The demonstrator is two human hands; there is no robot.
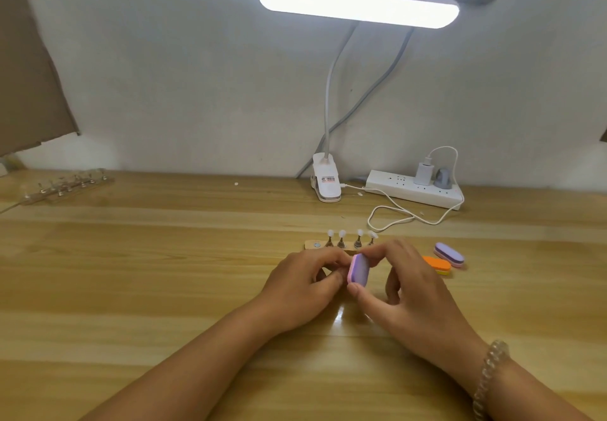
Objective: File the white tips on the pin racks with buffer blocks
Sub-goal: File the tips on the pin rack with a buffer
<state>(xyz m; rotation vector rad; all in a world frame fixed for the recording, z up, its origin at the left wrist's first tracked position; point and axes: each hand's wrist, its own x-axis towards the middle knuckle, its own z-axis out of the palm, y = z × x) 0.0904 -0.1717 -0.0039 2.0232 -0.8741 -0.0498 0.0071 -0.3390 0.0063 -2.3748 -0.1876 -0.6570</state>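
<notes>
A wooden pin rack (328,245) lies on the table just beyond my hands, with several upright pins carrying white tips (342,233). My right hand (407,286) pinches a purple and pink buffer block (358,270) between thumb and fingers, held on edge. My left hand (303,284) has its fingers curled against the block's left side and pinches something small there that I cannot make out. A second purple buffer block (449,254) and an orange one (437,265) lie to the right of my right hand.
Another rack with pins (67,185) sits at the far left by the wall. A clip lamp (325,177) and a white power strip (415,190) with a looping cable (391,215) stand at the back. Cardboard (29,75) leans at the left.
</notes>
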